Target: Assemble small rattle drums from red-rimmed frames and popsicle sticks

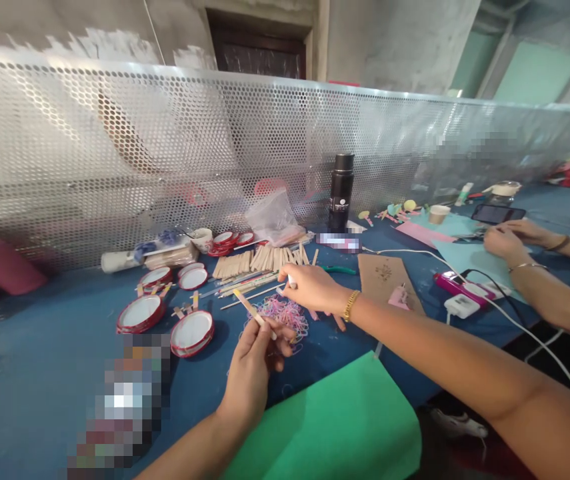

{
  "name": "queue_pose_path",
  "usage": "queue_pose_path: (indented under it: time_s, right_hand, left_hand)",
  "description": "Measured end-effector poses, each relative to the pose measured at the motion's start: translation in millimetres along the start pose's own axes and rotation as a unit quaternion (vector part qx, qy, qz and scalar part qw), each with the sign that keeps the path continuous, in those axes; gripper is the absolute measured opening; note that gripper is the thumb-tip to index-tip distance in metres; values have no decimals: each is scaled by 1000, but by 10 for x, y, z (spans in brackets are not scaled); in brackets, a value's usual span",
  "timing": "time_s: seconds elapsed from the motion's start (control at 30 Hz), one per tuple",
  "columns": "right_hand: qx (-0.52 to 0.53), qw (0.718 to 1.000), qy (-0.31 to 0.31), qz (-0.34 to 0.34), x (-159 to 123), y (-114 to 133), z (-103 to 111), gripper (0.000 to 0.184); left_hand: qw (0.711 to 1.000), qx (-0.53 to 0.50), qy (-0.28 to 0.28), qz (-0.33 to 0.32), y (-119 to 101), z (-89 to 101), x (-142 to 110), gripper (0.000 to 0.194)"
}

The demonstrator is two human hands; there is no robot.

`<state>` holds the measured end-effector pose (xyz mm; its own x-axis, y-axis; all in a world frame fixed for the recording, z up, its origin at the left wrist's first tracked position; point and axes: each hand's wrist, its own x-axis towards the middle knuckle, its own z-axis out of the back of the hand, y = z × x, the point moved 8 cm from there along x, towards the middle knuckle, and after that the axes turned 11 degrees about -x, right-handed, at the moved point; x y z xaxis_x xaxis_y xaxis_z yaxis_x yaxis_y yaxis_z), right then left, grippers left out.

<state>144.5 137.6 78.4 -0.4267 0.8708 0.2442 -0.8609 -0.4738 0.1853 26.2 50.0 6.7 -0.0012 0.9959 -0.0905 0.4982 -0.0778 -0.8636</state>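
My left hand pinches a wooden craft stick between thumb and fingers, its yellowish end pointing up and left. My right hand, with a gold bracelet at the wrist, is closed above a pile of pink and purple rubber bands. Something small and white shows at its fingertips, too small to name. Behind both hands lie loose craft sticks and several thin rods and pens. To the left, red-rimmed round lids sit stacked, with short stick pieces beside them.
A green sheet lies at the near edge. A black bottle stands by the perforated metal screen. Right of my arm are a brown board, a pink glue gun, white cables and a white plug. Another person's hands work farther right.
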Motion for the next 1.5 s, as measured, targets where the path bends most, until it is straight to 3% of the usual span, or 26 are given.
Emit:
queue_pose_path:
  time_s: [0.07,0.27,0.43,0.53,0.6,0.7,0.77,0.93,1.07,1.17,1.27,1.4,1.5]
  right_hand:
    - [-64,998,-5,-8,158,25,-86,20]
    - [-107,994,13,-25,441,122,-396,20]
    - [-78,997,2,-21,423,82,-373,25]
    - [-39,998,-35,-25,321,-24,-236,29]
    - [77,994,-69,-27,200,-87,-135,25]
    - [356,931,-73,8,-37,-56,-72,24]
    - [432,893,-121,9,-225,-36,16,22]
    - [460,864,-202,37,-571,129,117,16]
    - [430,869,-234,70,-697,241,129,17]
    - [402,882,-221,106,-736,320,136,14]
    - [393,891,-196,114,-756,312,149,14]
    - [431,875,-201,91,-812,172,214,31]
    - [433,878,-197,57,-835,92,220,28]
  left_hand:
    - [1000,-6,-9,-7,-22,17,-3,32]
    - [1000,-17,0,-12,-19,21,-7,31]
    - [999,-19,7,-31,-33,7,-24,32]
    - [999,-16,-3,-30,-45,27,-30,27]
    - [999,-16,-17,-31,-65,54,-37,28]
    - [999,-21,-36,-21,-85,78,-52,30]
    - [999,-13,-47,-5,-83,81,-58,31]
    - [998,12,-47,33,-49,42,-37,42]
    - [996,9,-16,88,56,-14,-33,48]
    - [994,-4,-14,111,98,-17,-46,49]
    - [994,-23,-26,100,58,9,-33,46]
    - [997,-35,-37,57,-62,39,13,46]
    - [998,-27,-44,38,-114,47,29,43]
